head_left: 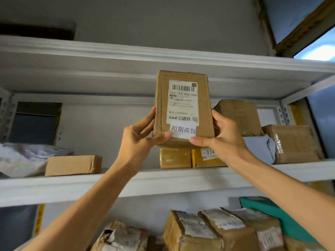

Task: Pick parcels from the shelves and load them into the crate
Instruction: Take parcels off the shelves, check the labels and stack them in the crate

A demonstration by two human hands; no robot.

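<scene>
A brown cardboard parcel (183,107) with a white shipping label stands upright in front of the upper shelf, held off it. My left hand (139,136) grips its lower left edge, thumb on the front face. My right hand (221,136) grips the lower right edge, thumb across the white sticker at the bottom. Two yellow-taped parcels (192,158) lie on the white shelf (126,180) just below the held one. The crate is not in view.
On the same shelf lie a flat brown box (72,164) and a white plastic bag (20,156) at left, and brown boxes (293,142) and a grey mailer (261,147) at right. The lower shelf holds several labelled parcels (213,230) and a teal box (279,214). Another shelf board (108,57) runs overhead.
</scene>
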